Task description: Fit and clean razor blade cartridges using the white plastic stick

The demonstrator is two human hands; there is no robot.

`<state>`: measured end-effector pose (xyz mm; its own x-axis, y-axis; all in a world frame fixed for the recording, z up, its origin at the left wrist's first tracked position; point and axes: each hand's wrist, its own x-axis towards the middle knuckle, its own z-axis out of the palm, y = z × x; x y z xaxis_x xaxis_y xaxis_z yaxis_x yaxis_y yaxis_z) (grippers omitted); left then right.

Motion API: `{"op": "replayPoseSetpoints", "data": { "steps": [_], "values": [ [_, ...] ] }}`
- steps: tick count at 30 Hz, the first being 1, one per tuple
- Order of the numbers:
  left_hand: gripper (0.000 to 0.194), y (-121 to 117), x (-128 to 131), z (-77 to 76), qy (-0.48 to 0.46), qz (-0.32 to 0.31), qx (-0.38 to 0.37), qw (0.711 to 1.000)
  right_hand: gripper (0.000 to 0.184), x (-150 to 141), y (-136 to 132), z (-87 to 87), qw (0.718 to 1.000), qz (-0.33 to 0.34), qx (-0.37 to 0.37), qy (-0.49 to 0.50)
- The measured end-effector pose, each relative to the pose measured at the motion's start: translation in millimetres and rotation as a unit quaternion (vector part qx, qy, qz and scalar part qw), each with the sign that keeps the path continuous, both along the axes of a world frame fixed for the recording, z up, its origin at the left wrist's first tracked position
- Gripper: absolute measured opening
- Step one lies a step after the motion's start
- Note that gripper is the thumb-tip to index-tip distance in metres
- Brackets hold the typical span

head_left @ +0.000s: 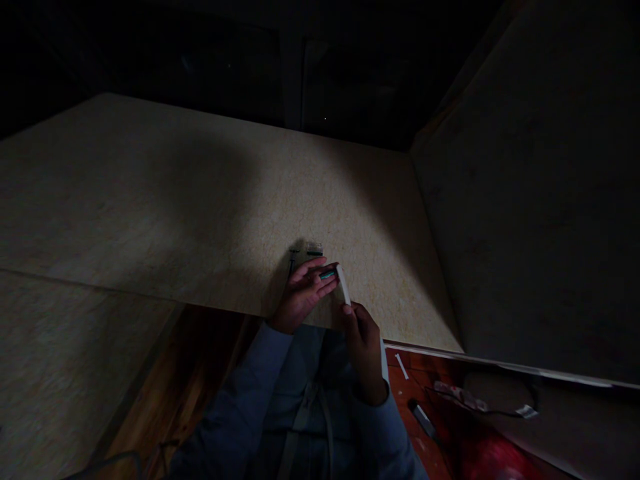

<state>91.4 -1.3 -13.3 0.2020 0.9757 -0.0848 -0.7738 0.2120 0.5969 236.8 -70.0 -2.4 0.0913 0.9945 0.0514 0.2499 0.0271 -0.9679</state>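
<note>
My left hand (301, 293) is above the table near its front edge, palm partly turned up. Between its fingers and thumb sits a small teal piece (327, 274), too small and dark to name. My right hand (363, 333) pinches the lower end of a white, slightly curved strip (344, 285). The strip's upper end comes right up to the left fingertips and the teal piece; whether they are joined I cannot tell. Just beyond the left hand, a small clear item with a dark edge (315, 249) lies on the table, with thin dark pieces beside it.
The pale speckled table (280, 193) spreads out ahead and to the left, in dim light. A dark panel (540, 200) rises on the right. Below right, a white strip (401, 367), a dark and grey object (424, 421) and a cable lie on a reddish surface.
</note>
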Motion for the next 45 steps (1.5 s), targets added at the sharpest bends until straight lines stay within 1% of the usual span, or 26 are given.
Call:
{"op": "replayPoseSetpoints", "data": {
  "steps": [7, 12, 17, 25, 31, 36, 40, 45],
  "values": [
    [0.055, -0.3, -0.9, 0.9, -0.003, -0.006, -0.005, 1.0, 0.043, -3.7, -0.5, 2.7, 1.0, 0.025, 0.002, 0.0],
    [0.048, 0.3, -1.4, -0.4, -0.008, -0.011, -0.01, 1.0, 0.041, -3.0, -0.1, 4.3, 1.0, 0.009, 0.021, -0.017],
    [0.047, 0.5, -1.5, -0.1, -0.009, -0.008, -0.011, 1.0, 0.038, -5.0, -1.3, 3.2, 0.999, -0.003, 0.032, -0.029],
    [0.045, 2.4, -1.2, -1.8, -0.016, -0.009, -0.011, 1.0, 0.043, -12.6, -2.2, 0.0, 0.997, -0.029, 0.031, -0.067],
    [0.047, 2.2, -1.3, -3.1, -0.016, -0.006, -0.017, 1.0, 0.043, -15.3, -3.2, -0.4, 0.998, 0.015, 0.019, -0.059],
    [0.043, 2.3, -0.7, -2.6, -0.022, -0.001, -0.013, 1.0, 0.042, -18.6, -4.1, -1.2, 0.999, 0.021, 0.01, -0.046],
    [0.045, 1.9, -1.7, -1.3, -0.021, -0.004, -0.012, 1.0, 0.042, -16.4, -3.4, -0.1, 0.999, 0.014, 0.017, -0.048],
    [0.05, 1.2, -3.6, -1.9, -0.022, -0.012, -0.011, 1.0, 0.042, -10.7, -2.1, 0.7, 0.997, -0.012, 0.035, -0.07]
  ]
}}
